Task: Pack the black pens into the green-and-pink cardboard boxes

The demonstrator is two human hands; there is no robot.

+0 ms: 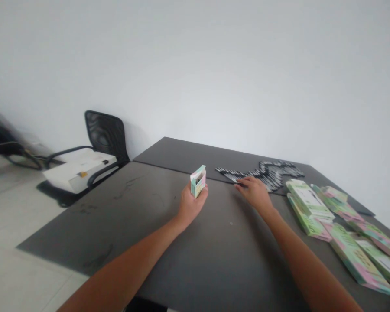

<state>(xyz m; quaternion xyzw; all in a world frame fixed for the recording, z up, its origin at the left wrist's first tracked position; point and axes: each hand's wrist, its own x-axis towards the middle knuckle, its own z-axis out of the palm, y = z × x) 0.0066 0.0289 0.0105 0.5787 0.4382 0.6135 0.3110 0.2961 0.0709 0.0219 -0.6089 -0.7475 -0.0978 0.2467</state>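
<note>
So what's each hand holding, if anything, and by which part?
The left hand grips a small box around its lower part. The right hand is at the pen-like sticks; whether it grips any cannot be told.

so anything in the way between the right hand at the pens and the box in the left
Nothing visible stands between the right hand, at the pens, and the open box in the left hand; the packages lie farther right.

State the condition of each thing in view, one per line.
Small box: roughly upright, top open
Left hand: closed around small box
Pens: loose, in a winding row
Right hand: at pens, grip unclear
Green boxes: lying down, some overlapping
Chair: upright, bearing white box
White box: lying flat, lid unclear
Table: smudged at left
</note>
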